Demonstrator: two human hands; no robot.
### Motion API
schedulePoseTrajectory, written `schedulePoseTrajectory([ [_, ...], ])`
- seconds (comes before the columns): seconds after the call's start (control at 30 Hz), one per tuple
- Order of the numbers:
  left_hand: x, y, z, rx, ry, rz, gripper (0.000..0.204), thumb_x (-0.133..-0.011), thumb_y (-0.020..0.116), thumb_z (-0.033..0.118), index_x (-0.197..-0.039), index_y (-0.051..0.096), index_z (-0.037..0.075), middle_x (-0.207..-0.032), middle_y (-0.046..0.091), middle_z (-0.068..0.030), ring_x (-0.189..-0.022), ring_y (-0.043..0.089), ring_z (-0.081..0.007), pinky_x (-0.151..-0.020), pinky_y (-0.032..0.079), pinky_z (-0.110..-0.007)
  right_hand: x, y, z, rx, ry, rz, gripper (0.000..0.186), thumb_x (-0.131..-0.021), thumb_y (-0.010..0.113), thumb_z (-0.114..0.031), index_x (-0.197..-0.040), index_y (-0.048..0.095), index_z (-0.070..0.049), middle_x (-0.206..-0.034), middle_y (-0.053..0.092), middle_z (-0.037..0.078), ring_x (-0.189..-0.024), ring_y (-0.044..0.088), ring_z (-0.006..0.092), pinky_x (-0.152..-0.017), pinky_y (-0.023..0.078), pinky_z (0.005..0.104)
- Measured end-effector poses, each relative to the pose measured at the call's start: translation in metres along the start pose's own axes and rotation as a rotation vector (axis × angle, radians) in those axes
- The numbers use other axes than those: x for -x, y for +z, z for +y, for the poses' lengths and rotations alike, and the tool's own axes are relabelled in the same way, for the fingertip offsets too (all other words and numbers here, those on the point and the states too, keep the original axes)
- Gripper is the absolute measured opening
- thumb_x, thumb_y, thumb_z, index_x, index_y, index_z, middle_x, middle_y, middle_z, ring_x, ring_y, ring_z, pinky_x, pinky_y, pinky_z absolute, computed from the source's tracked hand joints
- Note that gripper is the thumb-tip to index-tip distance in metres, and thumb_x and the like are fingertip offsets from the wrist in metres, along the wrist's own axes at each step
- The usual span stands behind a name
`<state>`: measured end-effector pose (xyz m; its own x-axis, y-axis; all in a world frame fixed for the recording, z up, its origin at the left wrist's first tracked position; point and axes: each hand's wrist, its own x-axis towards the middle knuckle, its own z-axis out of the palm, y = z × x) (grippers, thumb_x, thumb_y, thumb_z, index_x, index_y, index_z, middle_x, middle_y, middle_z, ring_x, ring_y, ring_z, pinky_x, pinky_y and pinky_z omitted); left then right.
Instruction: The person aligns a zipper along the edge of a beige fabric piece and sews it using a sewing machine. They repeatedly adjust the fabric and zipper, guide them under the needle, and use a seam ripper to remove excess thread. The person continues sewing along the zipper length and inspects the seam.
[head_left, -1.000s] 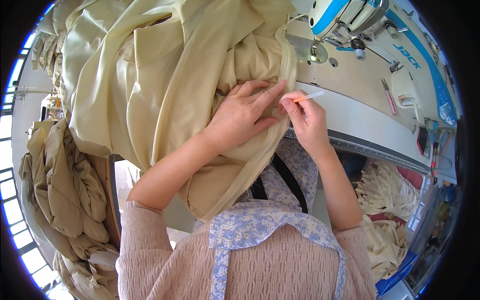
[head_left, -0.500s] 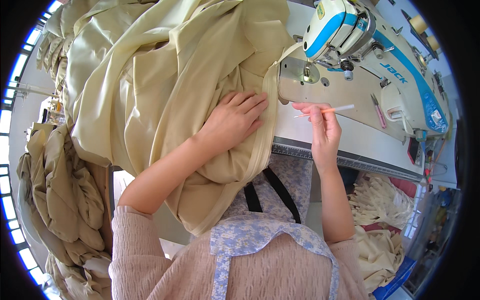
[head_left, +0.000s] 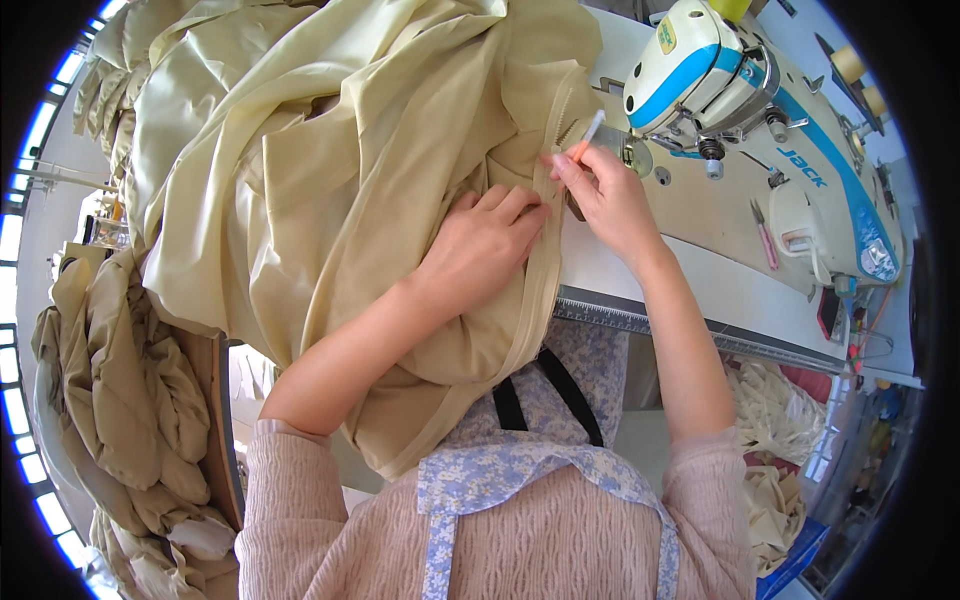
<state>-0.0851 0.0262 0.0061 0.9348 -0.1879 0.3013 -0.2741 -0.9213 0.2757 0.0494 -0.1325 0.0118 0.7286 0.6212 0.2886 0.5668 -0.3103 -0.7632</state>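
Note:
A large beige garment (head_left: 390,170) in shiny fabric drapes over the table and down toward my lap. A zipper tape (head_left: 540,290) runs along its right edge, with teeth visible at the upper end. My left hand (head_left: 485,240) rests on the garment beside this edge, its fingers bent and closed on the cloth. In my right hand (head_left: 605,200) is a slim orange-and-white pen (head_left: 590,135), pinched with its white end up. The pen's lower tip is hidden by my fingers, which are at the zipper edge close to my left fingertips.
A white-and-blue sewing machine (head_left: 700,80) stands at the upper right, its needle plate (head_left: 632,155) just past my right hand. Pink-handled snips (head_left: 765,235) lie on its bed. A ruler strip (head_left: 640,315) lines the table's front edge. More beige garments (head_left: 130,380) hang at the left.
My right hand has moved up and left with the pen, from above the table to the zipper edge. My left fingers have bent from lying flat. The view has shifted slightly.

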Motion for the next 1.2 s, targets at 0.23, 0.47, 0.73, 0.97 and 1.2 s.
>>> schedulePoseTrajectory([
  [0.23, 0.002, 0.007, -0.005, -0.034, 0.041, 0.073, 0.045, -0.086, 0.069, 0.009, -0.131, 0.065, 0.01, -0.139, 0.06, -0.0071, -0.109, 0.059, -0.0271, -0.09, 0.052, -0.042, 0.008, 0.018, 0.016, -0.345, 0.075, 0.161, 0.017, -0.105, 0.064, -0.017, -0.103, 0.068, -0.001, -0.092, 0.074, 0.004, -0.078, 0.068, 0.0113, -0.073, 0.055, 0.0268],
  [0.47, 0.001, 0.009, -0.004, -0.039, 0.055, 0.118, 0.043, -0.081, 0.068, 0.008, -0.124, 0.066, 0.007, -0.131, 0.061, -0.0098, -0.106, 0.059, -0.027, -0.087, 0.05, -0.042, 0.009, 0.029, 0.021, -0.318, 0.05, 0.12, 0.017, -0.105, 0.062, -0.018, -0.103, 0.067, -0.001, -0.087, 0.074, 0.007, -0.077, 0.069, 0.0148, -0.071, 0.056, 0.029],
  [0.73, 0.002, 0.008, -0.003, -0.041, 0.051, 0.117, 0.044, -0.079, 0.069, 0.008, -0.124, 0.066, 0.006, -0.131, 0.061, -0.009, -0.106, 0.058, -0.0264, -0.086, 0.05, -0.042, 0.007, 0.033, 0.023, -0.243, -0.041, 0.147, 0.015, -0.104, 0.063, -0.016, -0.101, 0.066, -0.001, -0.087, 0.074, 0.01, -0.076, 0.071, 0.0206, -0.071, 0.056, 0.031],
  [0.97, 0.001, 0.008, -0.003, -0.038, 0.045, 0.121, 0.044, -0.08, 0.069, 0.008, -0.125, 0.066, 0.008, -0.131, 0.062, -0.0072, -0.106, 0.059, -0.0258, -0.087, 0.051, -0.041, 0.007, 0.032, 0.018, -0.233, -0.018, 0.125, 0.015, -0.105, 0.062, -0.016, -0.103, 0.067, -0.002, -0.087, 0.074, 0.008, -0.076, 0.069, 0.0172, -0.07, 0.055, 0.0307],
  [1.2, -0.012, -0.001, -0.011, 0.217, -0.122, 0.128, 0.032, -0.093, 0.064, 0.008, -0.126, 0.065, 0.004, -0.119, 0.069, -0.0148, -0.093, 0.067, -0.0366, -0.082, 0.056, -0.045, 0.035, 0.005, 0.016, -0.696, 0.155, 0.273, 0.025, -0.11, 0.054, -0.022, -0.114, 0.065, 0.001, -0.101, 0.071, 0.008, -0.085, 0.065, 0.0122, -0.075, 0.054, 0.0268],
])
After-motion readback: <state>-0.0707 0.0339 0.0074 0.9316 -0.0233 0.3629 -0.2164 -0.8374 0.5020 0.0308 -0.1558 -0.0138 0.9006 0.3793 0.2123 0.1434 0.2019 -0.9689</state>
